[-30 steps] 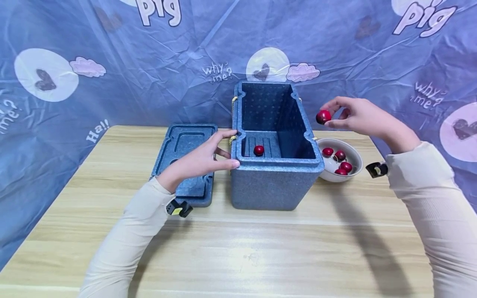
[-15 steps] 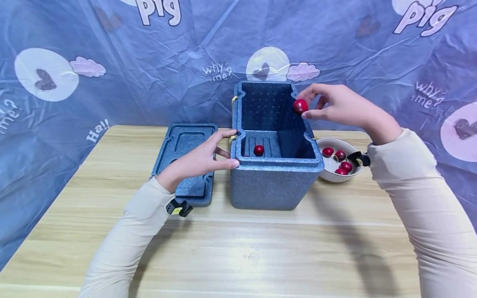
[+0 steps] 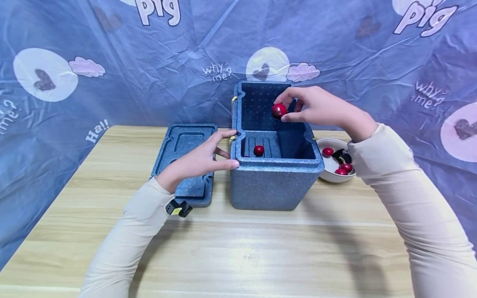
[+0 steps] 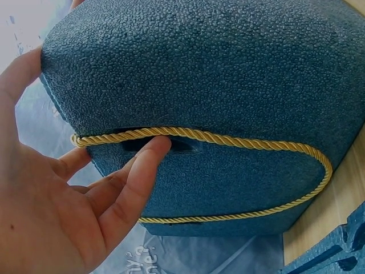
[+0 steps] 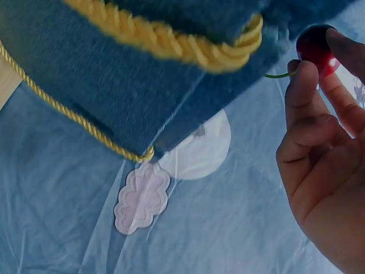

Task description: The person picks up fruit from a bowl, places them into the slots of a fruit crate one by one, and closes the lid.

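A blue-grey foam box (image 3: 272,188) stands lidless on the table, one red cherry (image 3: 258,150) visible on its ribbed floor. My left hand (image 3: 201,156) touches the box's left rim with extended thumb and fingers. In the left wrist view, a fingertip (image 4: 157,145) of it lies by the yellow rope handle (image 4: 228,140). Over the box's opening, toward its right side, my right hand (image 3: 316,107) pinches another cherry (image 3: 278,111) between thumb and fingers. The right wrist view shows this held cherry (image 5: 315,48) with a green stem (image 5: 279,75).
Right of the box sits a white bowl (image 3: 333,178) holding several cherries, partly covered by the right sleeve and its wrist camera. The box's lid (image 3: 190,192) lies flat on the wooden table (image 3: 223,256) at left. A blue printed cloth (image 3: 149,82) hangs behind.
My right hand has carried the held cherry leftward, from above the bowl to over the box's opening. The left hand has stayed in place at the rim.
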The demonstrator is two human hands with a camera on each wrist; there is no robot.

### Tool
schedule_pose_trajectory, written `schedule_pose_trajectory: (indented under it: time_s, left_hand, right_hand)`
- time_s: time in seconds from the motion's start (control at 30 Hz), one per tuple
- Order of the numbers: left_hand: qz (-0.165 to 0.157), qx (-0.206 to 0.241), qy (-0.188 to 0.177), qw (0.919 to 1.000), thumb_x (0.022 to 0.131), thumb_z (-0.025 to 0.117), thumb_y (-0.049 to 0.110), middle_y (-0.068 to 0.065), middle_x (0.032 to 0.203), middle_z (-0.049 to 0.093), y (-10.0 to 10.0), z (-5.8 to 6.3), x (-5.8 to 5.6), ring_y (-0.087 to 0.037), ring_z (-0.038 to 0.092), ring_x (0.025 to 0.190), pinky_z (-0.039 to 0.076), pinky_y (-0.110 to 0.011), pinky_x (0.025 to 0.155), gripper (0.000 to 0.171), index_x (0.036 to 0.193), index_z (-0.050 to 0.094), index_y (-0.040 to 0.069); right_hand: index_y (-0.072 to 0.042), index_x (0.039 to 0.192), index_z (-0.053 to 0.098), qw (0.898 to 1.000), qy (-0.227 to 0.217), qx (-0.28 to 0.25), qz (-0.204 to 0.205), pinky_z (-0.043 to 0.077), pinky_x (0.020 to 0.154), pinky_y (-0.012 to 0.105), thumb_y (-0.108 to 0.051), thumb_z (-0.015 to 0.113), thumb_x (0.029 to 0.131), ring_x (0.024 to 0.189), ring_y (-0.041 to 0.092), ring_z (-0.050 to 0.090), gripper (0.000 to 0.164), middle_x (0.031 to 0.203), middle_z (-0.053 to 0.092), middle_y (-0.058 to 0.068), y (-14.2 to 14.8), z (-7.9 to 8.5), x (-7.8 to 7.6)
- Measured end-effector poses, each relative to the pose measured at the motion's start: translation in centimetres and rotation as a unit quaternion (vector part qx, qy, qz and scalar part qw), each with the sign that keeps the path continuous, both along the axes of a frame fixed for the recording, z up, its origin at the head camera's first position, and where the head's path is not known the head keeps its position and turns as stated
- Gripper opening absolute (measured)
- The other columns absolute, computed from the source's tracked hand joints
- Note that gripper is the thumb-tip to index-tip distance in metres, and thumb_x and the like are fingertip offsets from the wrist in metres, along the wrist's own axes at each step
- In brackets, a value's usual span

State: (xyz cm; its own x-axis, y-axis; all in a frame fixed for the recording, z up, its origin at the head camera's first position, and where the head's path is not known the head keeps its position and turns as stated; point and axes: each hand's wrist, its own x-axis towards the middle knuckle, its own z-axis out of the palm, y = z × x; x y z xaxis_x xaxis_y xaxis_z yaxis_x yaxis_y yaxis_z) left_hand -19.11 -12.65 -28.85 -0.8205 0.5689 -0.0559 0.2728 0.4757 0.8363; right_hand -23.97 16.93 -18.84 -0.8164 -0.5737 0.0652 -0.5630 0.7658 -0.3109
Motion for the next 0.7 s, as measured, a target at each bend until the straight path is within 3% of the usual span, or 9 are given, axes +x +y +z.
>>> schedule_pose_trajectory:
  time_s: [0.43, 0.7]
  left_hand:
    - [0.0, 0.0, 0.007, 1.0, 0.089, 0.067, 0.038, -0.004, 0.159, 0.014, 0.0, 0.1, 0.1, -0.02, 0.057, 0.12, 0.051, -0.04, 0.087, 0.079, 0.152, 0.02, 0.035]
    - [0.001, 0.001, 0.007, 1.0, 0.089, 0.067, 0.039, -0.004, 0.159, 0.015, 0.0, -0.2, -0.1, -0.02, 0.058, 0.119, 0.052, -0.039, 0.086, 0.079, 0.151, 0.02, 0.035]
  right_hand:
    - [-0.016, 0.118, 0.063, 0.998, -0.053, 0.001, 0.042, 0.045, 0.066, 0.03, -0.017, 0.066, 0.091, 0.077, 0.016, 0.059, 0.028, 0.104, 0.067, 0.004, -1.5, -1.9, -1.0]
    - [-0.018, 0.116, 0.063, 0.994, -0.087, 0.033, 0.059, 0.042, 0.062, 0.031, -0.014, 0.066, 0.089, 0.072, 0.018, 0.056, 0.027, 0.1, 0.065, 0.004, -1.8, -3.0, -0.9]
